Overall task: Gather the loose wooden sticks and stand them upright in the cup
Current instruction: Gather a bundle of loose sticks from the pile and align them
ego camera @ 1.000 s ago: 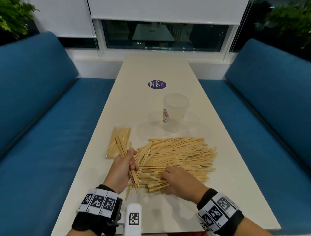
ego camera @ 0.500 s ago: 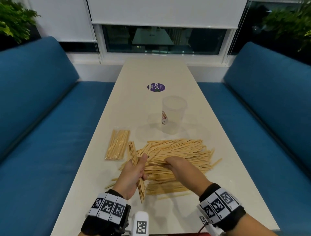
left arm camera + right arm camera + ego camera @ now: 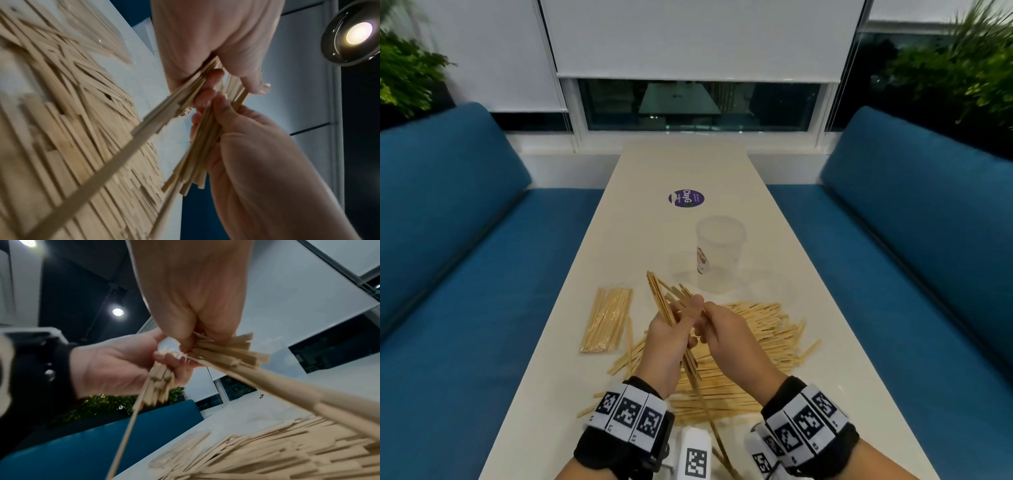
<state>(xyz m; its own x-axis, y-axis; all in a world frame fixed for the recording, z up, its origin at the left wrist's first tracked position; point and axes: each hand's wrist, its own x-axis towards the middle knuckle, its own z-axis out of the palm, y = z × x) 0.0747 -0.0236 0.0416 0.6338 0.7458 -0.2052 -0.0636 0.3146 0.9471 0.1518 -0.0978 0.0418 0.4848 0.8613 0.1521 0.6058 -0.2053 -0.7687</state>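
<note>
We note that both hands have come up off the counter since a second ago, when the right hand was down in the pile and the left held a small bundle low over it. The left hand now holds that bundle of sticks raised and tilted, its far ends pointing toward the cup. The right hand has brought a second clutch of sticks against it. We judge this to be a merging step: two handfuls being joined into one before any transfer.

State of the hands: the left hand's fingers are curled round its bundle, thumb on top. The right hand, seen from its own wrist view, pinches a fan of sticks between thumb and fingertips. Neither hand is spread; both are closed on wood. The two bundles cross at an angle and are not yet aligned. One long stick hangs down from the left hand's grip toward the person.

The cup stands upright on the counter beyond the hands, apart from them, and appears to hold no sticks. The loose pile lies below and right of the hands, largely ungathered. A separate wrapped pack of sticks lies to the left, untouched. We judge the task to be at an early stage.
</note>
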